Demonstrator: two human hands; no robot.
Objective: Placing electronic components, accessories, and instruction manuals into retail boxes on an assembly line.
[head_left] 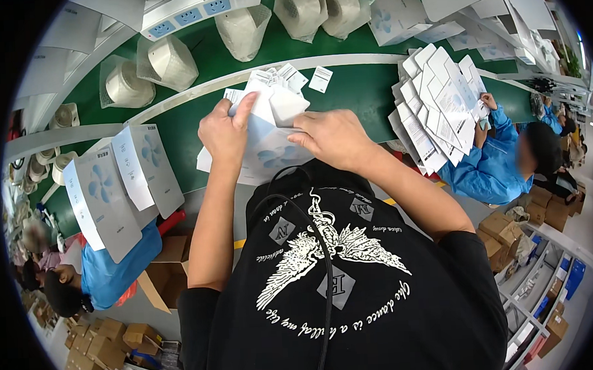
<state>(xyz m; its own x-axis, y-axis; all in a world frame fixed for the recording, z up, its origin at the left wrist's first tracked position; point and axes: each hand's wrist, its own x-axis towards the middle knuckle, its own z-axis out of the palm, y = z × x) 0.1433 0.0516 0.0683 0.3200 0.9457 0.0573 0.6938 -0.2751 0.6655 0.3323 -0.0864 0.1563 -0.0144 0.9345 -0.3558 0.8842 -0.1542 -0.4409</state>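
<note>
My left hand (224, 130) grips the upper left of a flat white carton (268, 146) printed with a pale blue fan picture, thumb on top of a raised flap. My right hand (331, 137) presses on the carton's right side, fingers curled over its edge. The carton lies on the green conveyor belt (345, 90) right in front of me. Small white leaflets and cards (285, 76) lie just beyond it on the belt.
Two folded fan cartons (121, 186) stand at the left. A fanned stack of flat white cartons (435, 106) lies at the right, handled by a person in a blue coat (494, 163). Bagged white parts (243, 28) and a power strip (196, 11) sit further back. Another blue-coated person (108, 272) is at lower left.
</note>
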